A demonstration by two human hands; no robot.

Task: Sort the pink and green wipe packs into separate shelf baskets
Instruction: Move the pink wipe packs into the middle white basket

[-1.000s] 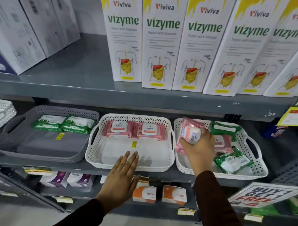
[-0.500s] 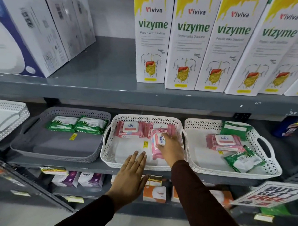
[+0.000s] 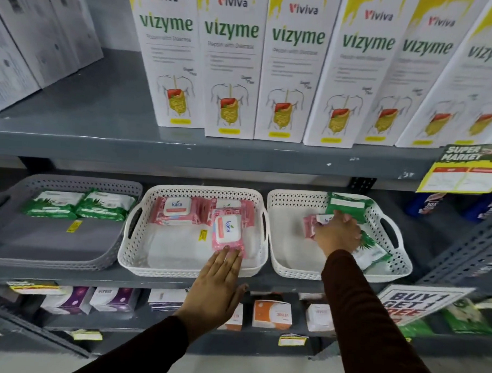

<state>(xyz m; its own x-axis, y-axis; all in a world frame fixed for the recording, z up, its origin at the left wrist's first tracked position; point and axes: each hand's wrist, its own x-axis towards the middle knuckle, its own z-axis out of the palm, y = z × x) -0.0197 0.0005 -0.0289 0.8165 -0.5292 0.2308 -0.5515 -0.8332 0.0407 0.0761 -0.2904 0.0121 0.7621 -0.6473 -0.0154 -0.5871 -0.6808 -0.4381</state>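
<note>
While right hand [image 3: 337,235] closes on pink pack [image 3: 310,227] in mixed basket [image 3: 278,261], left hand [image 3: 219,275] rests flat, open, on middle basket [image 3: 129,254] left of it. Lift clear of green packs [image 3: 348,206]; lay flat beside pink stack [image 3: 227,232].

Even, bright store light from above. Soft shadow under upper shelf [image 3: 184,155]. Wide-angle bowing at edges. Far right boxes [image 3: 481,69] blurred; lower shelf dimmer.

Left hand [image 3: 216,281] lies flat, fingers straight and together; right hand [image 3: 337,235] reaches forward, fingers curled downward.
</note>
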